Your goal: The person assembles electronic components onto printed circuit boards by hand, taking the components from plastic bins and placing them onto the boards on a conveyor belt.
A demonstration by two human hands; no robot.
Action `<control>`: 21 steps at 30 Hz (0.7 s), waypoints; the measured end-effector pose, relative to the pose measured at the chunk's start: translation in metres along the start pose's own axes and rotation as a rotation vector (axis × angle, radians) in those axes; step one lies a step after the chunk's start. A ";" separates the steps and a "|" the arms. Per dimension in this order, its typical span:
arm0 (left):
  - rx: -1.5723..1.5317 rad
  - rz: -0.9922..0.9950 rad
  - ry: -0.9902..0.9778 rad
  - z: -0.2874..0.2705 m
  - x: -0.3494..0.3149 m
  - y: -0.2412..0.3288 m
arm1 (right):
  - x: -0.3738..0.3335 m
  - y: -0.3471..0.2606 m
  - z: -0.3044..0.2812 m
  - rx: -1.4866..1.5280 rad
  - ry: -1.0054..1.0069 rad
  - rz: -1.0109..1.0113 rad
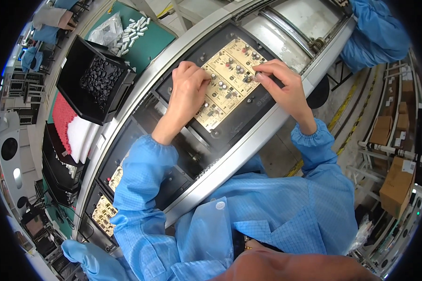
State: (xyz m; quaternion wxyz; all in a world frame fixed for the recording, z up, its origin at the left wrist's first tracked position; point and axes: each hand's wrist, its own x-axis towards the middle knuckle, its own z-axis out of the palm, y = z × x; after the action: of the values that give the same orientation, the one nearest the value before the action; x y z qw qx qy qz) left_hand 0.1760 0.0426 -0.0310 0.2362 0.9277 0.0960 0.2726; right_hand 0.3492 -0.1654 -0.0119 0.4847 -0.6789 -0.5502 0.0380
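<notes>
A tan circuit board panel (226, 104) lies in a black carrier (248, 114) on the conveyor in front of me. Small upright cylinders and other parts stand in rows across it. My left hand (188, 86) is curled at the panel's left side, fingers bent inward and thumb against them; whatever they hold is hidden. Over the panel's right side, my right hand (286, 89) pinches with thumb and forefinger at a small component (257, 77), too small to name. Its fingertips are right at the board's surface.
Beyond the conveyor's far rail stands a black bin (75, 89) of small black parts. Behind it, a green mat (150, 44) bears silvery cylinders (132, 33) and a clear plastic bag (106, 31). More boards (104, 215) sit lower left. A blue-sleeved person (377, 37) is at upper right.
</notes>
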 end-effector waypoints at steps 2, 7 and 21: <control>-0.006 0.214 -0.024 -0.001 0.005 -0.003 | 0.000 -0.002 0.001 -0.002 -0.011 -0.007; -0.020 0.147 -0.064 0.000 0.008 -0.002 | 0.002 -0.011 0.010 0.031 -0.025 -0.033; -0.196 0.388 -0.239 0.000 0.044 -0.027 | 0.017 -0.025 0.022 0.034 -0.105 -0.089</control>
State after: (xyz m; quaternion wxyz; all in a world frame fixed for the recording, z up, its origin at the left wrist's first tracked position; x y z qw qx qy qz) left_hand 0.2112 0.0794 -0.0243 0.2780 0.9271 -0.1394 0.2093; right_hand 0.3250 -0.1409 0.0022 0.4681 -0.6425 -0.6036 0.0613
